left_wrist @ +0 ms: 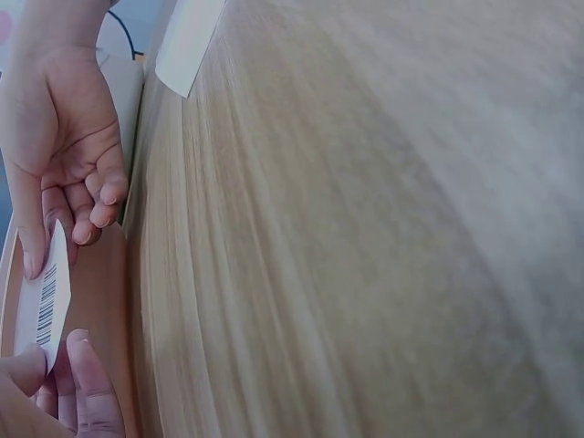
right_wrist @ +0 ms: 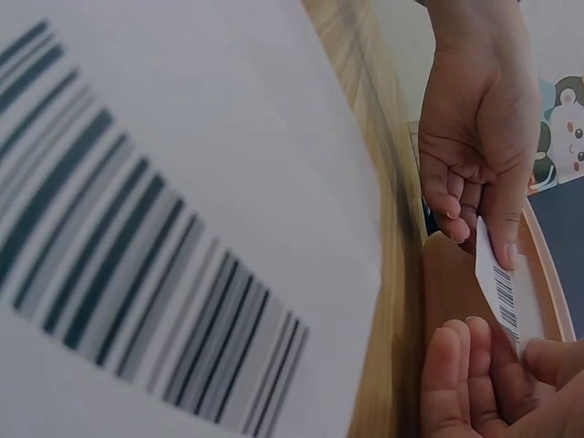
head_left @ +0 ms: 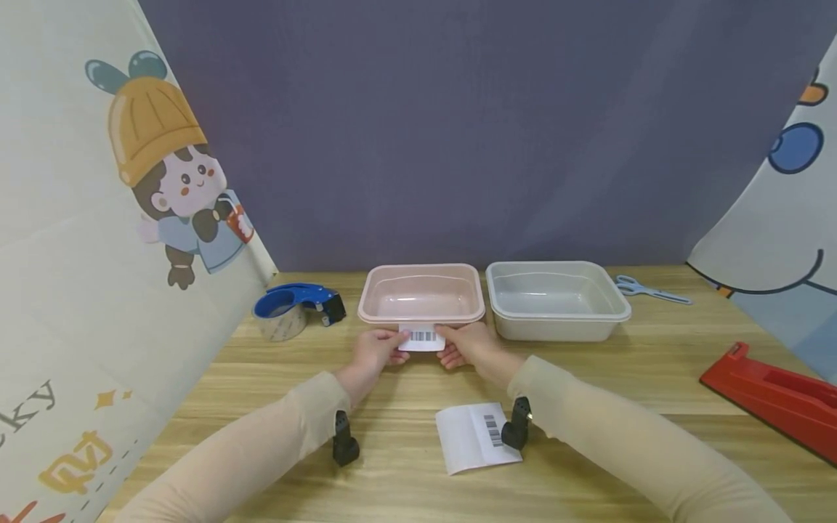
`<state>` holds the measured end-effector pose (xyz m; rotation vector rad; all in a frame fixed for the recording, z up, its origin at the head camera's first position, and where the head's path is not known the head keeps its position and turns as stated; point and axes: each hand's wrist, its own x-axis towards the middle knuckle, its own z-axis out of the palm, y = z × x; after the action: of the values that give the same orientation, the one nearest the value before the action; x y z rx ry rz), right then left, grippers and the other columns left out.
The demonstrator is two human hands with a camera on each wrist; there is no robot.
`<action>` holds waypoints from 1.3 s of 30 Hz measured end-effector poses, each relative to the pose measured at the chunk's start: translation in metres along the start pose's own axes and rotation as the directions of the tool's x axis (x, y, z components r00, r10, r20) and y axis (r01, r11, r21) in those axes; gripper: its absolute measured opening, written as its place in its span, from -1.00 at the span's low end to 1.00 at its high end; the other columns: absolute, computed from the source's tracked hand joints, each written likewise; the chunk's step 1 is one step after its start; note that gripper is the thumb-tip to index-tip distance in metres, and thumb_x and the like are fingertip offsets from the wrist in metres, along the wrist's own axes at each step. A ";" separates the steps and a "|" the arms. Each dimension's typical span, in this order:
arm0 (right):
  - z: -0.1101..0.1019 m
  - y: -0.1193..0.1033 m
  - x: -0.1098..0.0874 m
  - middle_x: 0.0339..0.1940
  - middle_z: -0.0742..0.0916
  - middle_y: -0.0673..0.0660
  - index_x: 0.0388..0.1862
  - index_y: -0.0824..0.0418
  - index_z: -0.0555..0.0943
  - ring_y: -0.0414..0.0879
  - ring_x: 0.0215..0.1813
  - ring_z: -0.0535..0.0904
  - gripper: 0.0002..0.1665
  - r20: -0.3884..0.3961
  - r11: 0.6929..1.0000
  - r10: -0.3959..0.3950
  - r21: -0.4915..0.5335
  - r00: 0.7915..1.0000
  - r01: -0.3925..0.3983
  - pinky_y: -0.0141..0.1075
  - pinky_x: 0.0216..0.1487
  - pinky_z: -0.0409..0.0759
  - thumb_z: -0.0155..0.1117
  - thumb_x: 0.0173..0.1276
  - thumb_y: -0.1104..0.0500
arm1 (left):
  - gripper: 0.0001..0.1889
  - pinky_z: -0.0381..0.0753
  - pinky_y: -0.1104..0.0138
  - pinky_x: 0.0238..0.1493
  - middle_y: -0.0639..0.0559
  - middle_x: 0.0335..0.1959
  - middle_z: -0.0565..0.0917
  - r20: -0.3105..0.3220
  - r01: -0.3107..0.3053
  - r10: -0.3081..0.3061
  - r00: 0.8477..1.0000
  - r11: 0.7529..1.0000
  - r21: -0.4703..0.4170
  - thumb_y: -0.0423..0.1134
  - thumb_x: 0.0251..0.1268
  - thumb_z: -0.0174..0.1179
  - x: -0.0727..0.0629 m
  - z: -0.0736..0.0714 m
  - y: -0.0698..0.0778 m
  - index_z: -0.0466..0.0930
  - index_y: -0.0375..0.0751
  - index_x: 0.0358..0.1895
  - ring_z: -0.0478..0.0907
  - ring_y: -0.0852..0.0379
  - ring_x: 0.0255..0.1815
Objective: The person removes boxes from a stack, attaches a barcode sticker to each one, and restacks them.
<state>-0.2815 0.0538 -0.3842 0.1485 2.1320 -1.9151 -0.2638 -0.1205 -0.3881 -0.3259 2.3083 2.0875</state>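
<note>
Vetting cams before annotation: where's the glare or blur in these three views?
Head: glossy highlights inside the pink tray and the white tray, barcode on the held label distinguishable; left wrist: wooden table soft and hazy toward the right; right wrist: nearby paper sheet looms large at left, its barcode edges slightly soft.

room betw. white tub (head_left: 556, 330) & red obj. (head_left: 774, 388), tape gun (head_left: 304, 294) crowds L of pink tub (head_left: 387, 318)

Head: we look forward and down from above, tabletop (head_left: 386, 472) to dark backdrop (head_left: 445, 138)
Left wrist: we sit close over the tabletop, barcode label (left_wrist: 55, 297) lower left
Right wrist: a printed sheet (right_wrist: 219, 173) sits very near our lens
Shared: barcode label, all three views
</note>
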 end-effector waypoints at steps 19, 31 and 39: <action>0.000 0.000 -0.003 -0.80 0.57 0.02 -0.68 0.26 0.55 -0.23 -0.77 0.47 -0.53 -0.017 0.999 0.000 -0.050 1.000 -0.001 -0.42 -0.72 0.55 0.27 0.34 0.00 | -0.73 0.73 0.39 -0.40 -0.29 -0.27 0.72 0.011 0.036 -0.036 0.999 0.999 -0.009 -0.32 0.29 0.24 0.001 0.000 0.001 0.57 -0.49 -0.08 0.60 0.22 -0.60; 0.003 0.004 -0.001 -0.18 0.76 0.38 0.03 0.55 0.55 -0.15 -0.39 0.71 -0.69 0.113 0.989 -0.122 0.093 0.986 0.112 -0.25 -0.16 0.75 0.13 0.35 0.40 | -0.74 0.74 0.38 -0.38 -0.25 -0.35 0.72 0.015 0.022 -0.022 1.000 1.000 -0.016 -0.30 0.25 0.28 0.000 -0.001 0.002 0.59 -0.49 -0.14 0.64 0.18 -0.57; 0.002 0.005 -0.001 -0.09 0.74 0.39 0.02 0.52 0.57 -0.13 -0.28 0.72 -0.70 0.091 0.986 -0.160 0.055 0.983 0.155 -0.29 -0.13 0.74 0.10 0.33 0.45 | -0.67 0.75 0.34 -0.33 -0.36 -0.20 0.70 0.018 0.025 -0.025 1.000 1.000 0.008 -0.27 0.28 0.27 0.003 -0.003 0.000 0.56 -0.50 -0.04 0.65 0.18 -0.54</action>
<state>-0.2792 0.0528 -0.3888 -0.1040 2.0922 -2.0167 -0.2666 -0.1235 -0.3882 -0.3333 2.2894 2.0612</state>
